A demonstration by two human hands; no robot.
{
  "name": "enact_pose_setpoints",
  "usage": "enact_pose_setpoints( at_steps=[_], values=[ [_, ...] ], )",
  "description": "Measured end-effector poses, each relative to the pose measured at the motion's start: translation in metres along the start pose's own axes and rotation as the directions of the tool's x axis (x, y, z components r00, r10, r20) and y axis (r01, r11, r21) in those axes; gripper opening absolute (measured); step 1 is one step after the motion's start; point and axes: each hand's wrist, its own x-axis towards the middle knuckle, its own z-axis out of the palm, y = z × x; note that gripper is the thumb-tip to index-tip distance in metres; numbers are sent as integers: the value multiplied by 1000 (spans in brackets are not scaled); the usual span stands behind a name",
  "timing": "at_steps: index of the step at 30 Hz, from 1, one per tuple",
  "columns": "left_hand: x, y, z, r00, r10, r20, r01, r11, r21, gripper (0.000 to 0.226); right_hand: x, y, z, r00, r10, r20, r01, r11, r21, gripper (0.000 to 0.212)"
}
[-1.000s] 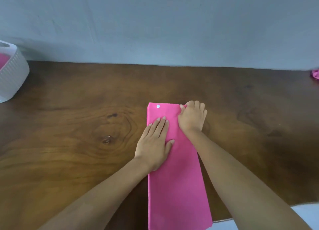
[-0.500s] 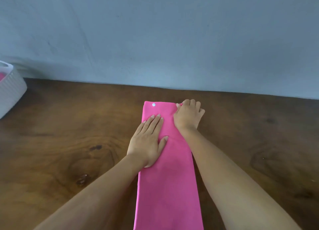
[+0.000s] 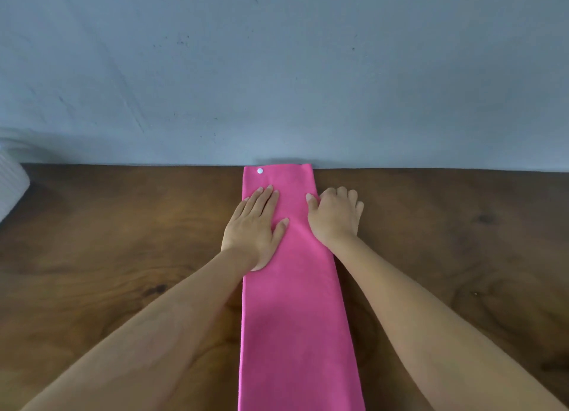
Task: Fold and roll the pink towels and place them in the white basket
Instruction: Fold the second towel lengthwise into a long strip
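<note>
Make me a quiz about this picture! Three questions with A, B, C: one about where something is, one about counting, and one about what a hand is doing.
1. Where is the white basket?
A. at the far left edge of the table
B. on top of the towel
C. beside the person's right arm

2. How many white dots are on the pink towel?
A. none
B. one
C. three

3. How does the left hand lie?
A. in a fist up in the air
B. flat on the towel, fingers straight
C. gripping the basket

Answers:
1 A, only its ribbed white side peeks in at the left.
2 B, a single dot sits near the towel's far left corner.
3 B, its palm and straight fingers rest on the cloth.
</note>
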Motion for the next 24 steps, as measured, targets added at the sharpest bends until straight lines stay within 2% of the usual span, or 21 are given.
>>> enact_pose_setpoints(
  at_steps=[6, 16, 21, 23, 24],
  values=[
    [8, -1, -5, 1000, 6, 18, -6, 1000, -15, 69, -80, 18, -13, 1000, 22, 15, -22, 1000, 20, 40],
    [11, -3, -9, 997, 45, 68, -45, 999, -2, 71, -233, 42, -29, 978, 207, -24, -208, 977, -41, 35],
    [11, 2, -15, 992, 54, 111, -62, 995, 73, 70, -303, 50, -31, 956, 288, -63, -292, 953, -78, 36],
    [9, 6, -21, 990, 104, 100, -112, 990, 80, 65, -329, 53, -33, 943, 323, -83, -329, 941, -79, 37],
    [7, 8, -23, 980, 181, 85, -186, 980, 64, 60, -342, 54, -34, 936, 337, -97, -345, 935, -79, 37]
  ],
)
